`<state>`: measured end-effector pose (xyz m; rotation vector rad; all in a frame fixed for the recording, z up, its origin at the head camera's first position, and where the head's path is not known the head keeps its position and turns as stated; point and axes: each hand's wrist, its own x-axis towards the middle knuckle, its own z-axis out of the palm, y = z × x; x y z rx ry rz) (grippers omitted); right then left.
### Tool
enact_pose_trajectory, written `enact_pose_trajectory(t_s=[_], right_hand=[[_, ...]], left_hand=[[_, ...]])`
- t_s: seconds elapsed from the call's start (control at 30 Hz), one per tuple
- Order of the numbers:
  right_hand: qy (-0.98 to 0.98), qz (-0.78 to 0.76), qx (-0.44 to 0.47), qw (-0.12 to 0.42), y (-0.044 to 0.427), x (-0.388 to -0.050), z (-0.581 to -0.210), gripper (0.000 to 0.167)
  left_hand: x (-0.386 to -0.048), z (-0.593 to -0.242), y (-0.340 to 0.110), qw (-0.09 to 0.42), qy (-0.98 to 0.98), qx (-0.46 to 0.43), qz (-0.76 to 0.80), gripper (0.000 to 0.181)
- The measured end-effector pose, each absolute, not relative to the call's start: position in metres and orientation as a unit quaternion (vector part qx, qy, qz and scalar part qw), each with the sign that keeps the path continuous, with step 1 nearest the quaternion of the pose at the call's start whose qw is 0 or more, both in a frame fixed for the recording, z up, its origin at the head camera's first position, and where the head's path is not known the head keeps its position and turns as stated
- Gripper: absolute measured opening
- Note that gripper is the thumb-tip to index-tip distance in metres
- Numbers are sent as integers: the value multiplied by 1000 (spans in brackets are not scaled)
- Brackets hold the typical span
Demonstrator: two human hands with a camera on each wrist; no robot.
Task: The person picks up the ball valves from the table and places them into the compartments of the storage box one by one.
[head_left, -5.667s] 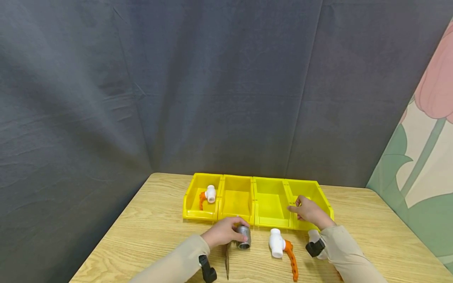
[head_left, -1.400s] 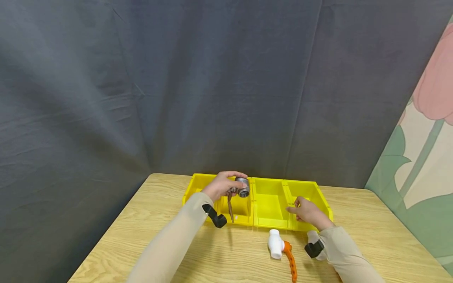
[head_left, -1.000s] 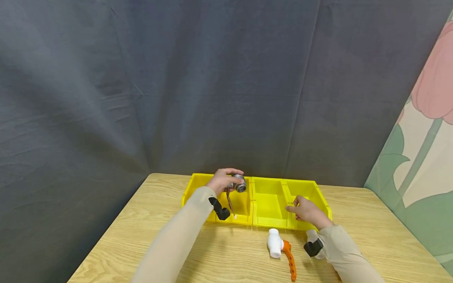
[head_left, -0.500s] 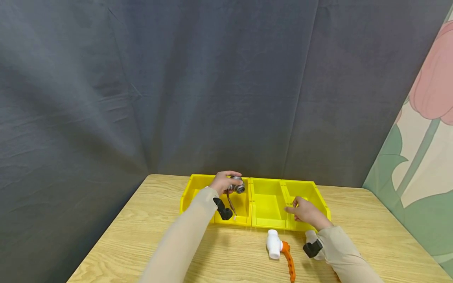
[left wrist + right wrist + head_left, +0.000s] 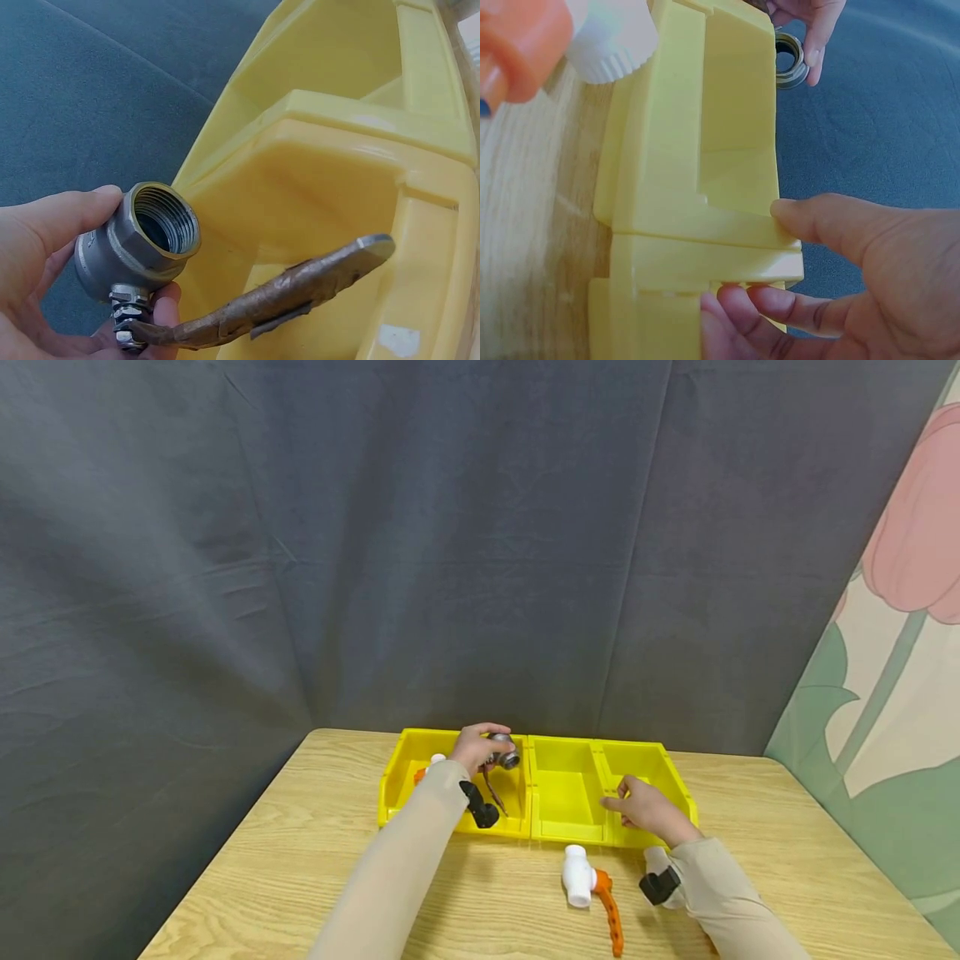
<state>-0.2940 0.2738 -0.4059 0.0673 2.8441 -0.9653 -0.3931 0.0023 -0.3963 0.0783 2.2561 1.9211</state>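
My left hand (image 5: 474,750) grips a metal ball valve (image 5: 124,251) over the second yellow bin (image 5: 330,169) from the left. The valve's threaded opening and its lever handle (image 5: 277,300), wrapped in brown material, show in the left wrist view; the handle points out over the bin. My right hand (image 5: 648,810) pinches the walls between the third and fourth bins, thumb (image 5: 802,217) on one side and fingers on the other. In front of the bins lies a white plastic ball valve (image 5: 577,878) with an orange handle (image 5: 611,914).
Another white valve (image 5: 657,860) lies partly hidden under my right wrist. The leftmost bin (image 5: 397,785) holds a white valve (image 5: 437,760) with an orange handle, partly covered by my left arm. A dark curtain (image 5: 480,568) hangs behind the wooden table (image 5: 262,860).
My left hand has lifted the metal ball valve from the table in front of the bins to over the second bin; lately it barely moves. My right hand stays on the bin walls.
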Motion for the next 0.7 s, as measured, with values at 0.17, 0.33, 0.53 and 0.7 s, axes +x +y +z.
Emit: enact_pose_trajectory(t_s=[0.17,0.33,0.53,0.7], right_hand=[[945,-319,23,67,275,-294,-405,32],[947,-315,25,65,274,-293,-405,32],[947,-315,29,64,273,-293,-405,32],[946,-317,32,64,273,-293,-406,32]], left_hand=[[-397,-399,6,84,751,13,655,30],[-396,-398,7,74,750,6,657,29],[-397,-401,10,68,761,6,645,29],[-401,-407,13,63,765,-2,641,29]])
